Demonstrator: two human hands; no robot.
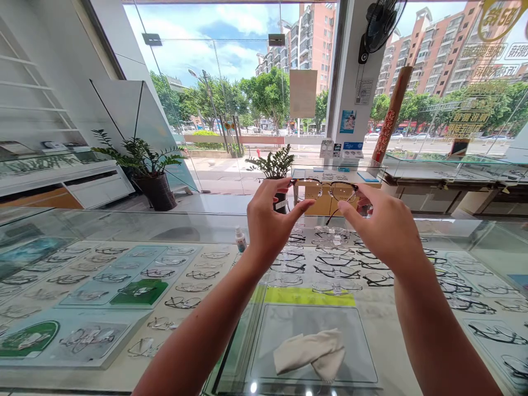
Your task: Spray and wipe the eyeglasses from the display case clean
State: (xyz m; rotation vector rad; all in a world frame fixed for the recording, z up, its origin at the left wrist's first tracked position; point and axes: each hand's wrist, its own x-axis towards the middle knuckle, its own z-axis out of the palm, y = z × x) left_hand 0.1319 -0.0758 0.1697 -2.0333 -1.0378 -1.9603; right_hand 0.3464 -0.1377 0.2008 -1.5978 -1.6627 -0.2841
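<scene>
Both hands hold a pair of eyeglasses (pixel 317 181) up above the glass counter, lenses facing the window. My left hand (pixel 268 214) has its fingers at the left end of the dark upper rim, the thumb stretched out below the lens. At the opposite end, my right hand (pixel 381 220) grips the frame near the hinge, thumb under the right lens. One dark temple tip hangs below the lenses. Under the hands, a crumpled beige cloth (pixel 309 355) lies on a grey tray pad (pixel 365 352). The fingers partly hide the frame's ends.
Rows of eyeglasses (pixel 336 270) fill the glass display counter (pixel 198 344). A small white spray bottle (pixel 240 240) stands behind my left forearm. Farther off are a potted plant (pixel 159 184), a low display case (pixel 373 176) and a wall fan (pixel 381 25) beside the large windows.
</scene>
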